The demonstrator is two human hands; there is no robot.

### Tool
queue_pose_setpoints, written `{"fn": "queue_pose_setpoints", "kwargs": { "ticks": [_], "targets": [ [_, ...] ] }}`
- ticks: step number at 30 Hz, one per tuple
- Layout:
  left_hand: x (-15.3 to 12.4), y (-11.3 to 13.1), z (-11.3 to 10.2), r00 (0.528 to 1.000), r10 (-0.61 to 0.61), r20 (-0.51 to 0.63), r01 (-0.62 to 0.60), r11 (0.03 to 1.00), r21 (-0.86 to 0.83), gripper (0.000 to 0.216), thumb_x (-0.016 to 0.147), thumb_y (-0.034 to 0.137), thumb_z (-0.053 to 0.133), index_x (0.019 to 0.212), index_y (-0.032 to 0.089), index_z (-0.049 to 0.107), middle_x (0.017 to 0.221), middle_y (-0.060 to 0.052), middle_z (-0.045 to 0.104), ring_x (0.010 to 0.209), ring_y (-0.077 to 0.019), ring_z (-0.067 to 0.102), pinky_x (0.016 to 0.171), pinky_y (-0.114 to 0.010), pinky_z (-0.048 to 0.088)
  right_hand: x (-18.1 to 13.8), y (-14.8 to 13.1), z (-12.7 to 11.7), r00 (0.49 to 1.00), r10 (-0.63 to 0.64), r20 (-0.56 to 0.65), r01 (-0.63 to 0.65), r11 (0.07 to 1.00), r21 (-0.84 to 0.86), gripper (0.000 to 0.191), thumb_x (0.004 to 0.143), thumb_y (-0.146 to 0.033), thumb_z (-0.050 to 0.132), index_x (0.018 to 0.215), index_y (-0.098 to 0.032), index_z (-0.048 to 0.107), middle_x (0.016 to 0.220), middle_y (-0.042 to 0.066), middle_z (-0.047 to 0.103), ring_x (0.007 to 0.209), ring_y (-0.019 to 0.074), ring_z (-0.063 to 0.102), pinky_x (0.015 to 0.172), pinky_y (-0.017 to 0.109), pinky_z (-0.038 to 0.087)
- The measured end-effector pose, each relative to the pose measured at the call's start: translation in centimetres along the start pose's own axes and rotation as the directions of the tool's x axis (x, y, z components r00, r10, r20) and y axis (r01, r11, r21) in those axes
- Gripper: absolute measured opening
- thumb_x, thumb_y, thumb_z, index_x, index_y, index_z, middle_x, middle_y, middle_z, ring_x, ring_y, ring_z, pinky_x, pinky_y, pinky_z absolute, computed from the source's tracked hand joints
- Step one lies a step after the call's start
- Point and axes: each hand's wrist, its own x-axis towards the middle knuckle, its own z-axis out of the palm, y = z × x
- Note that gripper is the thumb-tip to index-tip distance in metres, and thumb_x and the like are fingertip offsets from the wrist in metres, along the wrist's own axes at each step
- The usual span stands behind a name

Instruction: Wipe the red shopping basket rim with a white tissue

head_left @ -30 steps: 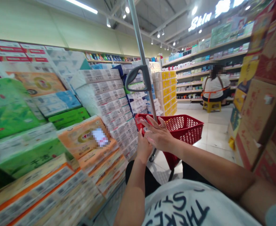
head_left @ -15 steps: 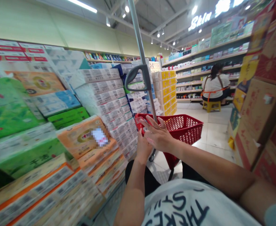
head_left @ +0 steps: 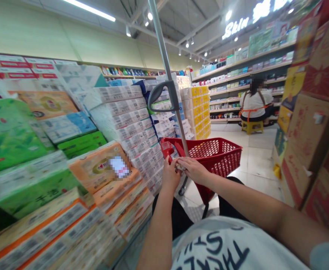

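Red basket [head_left: 206, 189] ahead, your left hand [head_left: 171, 175] seems closed on a small pale thing [head_left: 179, 166]; your right hand [head_left: 196, 171] covers it, grip unclear. Handling looks under way, unfinished.

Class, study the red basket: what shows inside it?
Inside the red basket, its perforated inner wall shows. The bottom is covered by the basket's own near side, so whether anything lies down there cannot be told.

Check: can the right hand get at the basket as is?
Probably yes: the basket sits just beyond the right hand, with nothing seen between them, though that hand seems busy with a small pale thing at the left hand.
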Motion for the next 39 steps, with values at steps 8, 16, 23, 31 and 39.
{"fn": "queue_pose_setpoints", "kwargs": {
  "ticks": [8, 16, 23, 31, 39],
  "targets": [
    [-0.1, 0.2, -0.1, 0.999, 0.03, -0.012, -0.029, 0.998, 0.047, 0.053, 0.09, 0.034, 0.053, 0.138, 0.016, 0.039, 0.142, -0.018, 0.04, 0.131, -0.0299, 0.042, 0.103, -0.046, 0.043, 0.9, 1.2, -3.3, 0.964, 0.148, -0.223, -0.137, 0.989, 0.064, 0.036, 0.079, -0.007, 0.049, 0.11, -0.018, 0.062, 0.108, 0.008, 0.066, 0.105, 0.0214, 0.057, 0.095, 0.037, 0.046],
    [0.7, 0.2, 0.0, 0.998, -0.05, 0.027, 0.048, 0.996, 0.078, 0.036, 0.092, 0.028, 0.048, 0.126, 0.017, 0.053, 0.142, -0.017, 0.041, 0.128, -0.0296, 0.047, 0.103, -0.045, 0.044, -0.4, 4.8, -2.1, 0.957, 0.289, -0.001, -0.289, 0.957, 0.028, 0.053, 0.079, -0.006, 0.044, 0.13, -0.017, 0.053, 0.128, 0.009, 0.06, 0.117, 0.0196, 0.055, 0.103, 0.034, 0.041],
    [2.2, -1.8, 0.5, 0.992, -0.112, 0.06, 0.111, 0.993, 0.028, 0.033, 0.091, 0.024, 0.049, 0.122, 0.018, 0.055, 0.145, -0.016, 0.042, 0.128, -0.0288, 0.048, 0.104, -0.047, 0.043, -2.2, 6.8, -3.4, 0.79, 0.598, 0.131, -0.582, 0.8, -0.142, 0.032, 0.087, -0.016, 0.046, 0.114, -0.024, 0.062, 0.115, 0.004, 0.068, 0.106, 0.0219, 0.062, 0.092, 0.034, 0.044],
    [0.9, -0.7, 0.7, 0.994, 0.049, -0.1, -0.029, 0.981, 0.193, 0.062, 0.087, 0.018, 0.05, 0.145, 0.014, 0.028, 0.155, -0.017, 0.022, 0.144, -0.0325, 0.015, 0.113, -0.056, 0.025, -0.2, 4.2, -1.3, 0.859, 0.477, 0.184, -0.427, 0.867, -0.257, 0.058, 0.086, -0.014, 0.047, 0.143, -0.024, 0.039, 0.119, 0.012, 0.061, 0.103, 0.0226, 0.06, 0.091, 0.035, 0.041],
    [2.4, 2.2, 2.0, 0.992, -0.066, -0.108, 0.074, 0.995, 0.067, 0.083, 0.091, 0.035, 0.049, 0.148, 0.002, -0.001, 0.144, -0.028, 0.037, 0.128, -0.032, 0.047, 0.107, -0.049, 0.033, -1.1, 3.7, 0.3, 0.906, 0.39, 0.167, -0.357, 0.914, -0.193, 0.039, 0.097, -0.038, 0.039, 0.131, -0.021, 0.05, 0.115, 0.011, 0.063, 0.107, 0.0216, 0.058, 0.093, 0.034, 0.04]
  ]
}}
